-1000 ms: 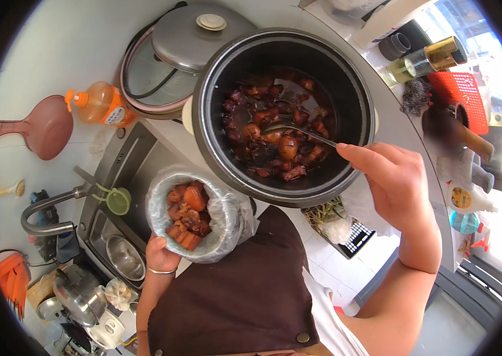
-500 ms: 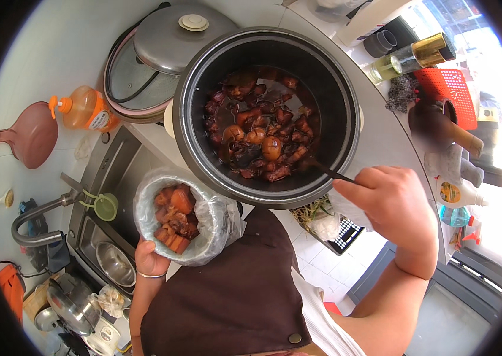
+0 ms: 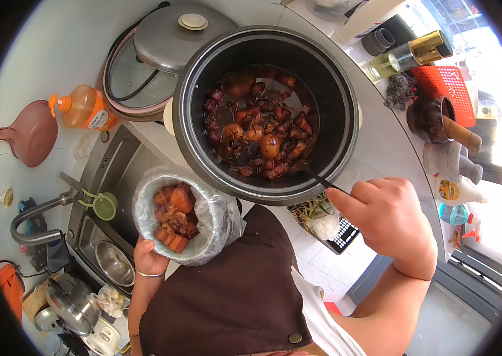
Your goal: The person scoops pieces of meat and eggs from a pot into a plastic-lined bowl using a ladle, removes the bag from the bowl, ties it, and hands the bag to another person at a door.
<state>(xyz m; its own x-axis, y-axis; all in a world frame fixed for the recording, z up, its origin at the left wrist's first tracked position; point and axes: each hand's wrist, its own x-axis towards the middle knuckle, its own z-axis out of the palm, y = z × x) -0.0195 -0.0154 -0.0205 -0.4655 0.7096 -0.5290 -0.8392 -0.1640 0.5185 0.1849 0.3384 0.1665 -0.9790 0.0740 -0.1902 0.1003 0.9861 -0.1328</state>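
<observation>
Your one view—a head-worn fisheye—looks straight down, close over the pot (image 3: 265,113) and the tabletop (image 3: 381,148) edge.

White kitchen counter (image 3: 381,142), stainless steel sink (image 3: 93,202) with curved grey tap (image 3: 31,213), pale tiled floor (image 3: 316,261), bright daylight at right.

Home kitchen, steel sink (image 3: 105,237) and tap (image 3: 37,210), cooking pot (image 3: 265,113), tiled floor (image 3: 316,261)

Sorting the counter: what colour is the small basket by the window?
Red basket, clearest in the head view.
</observation>
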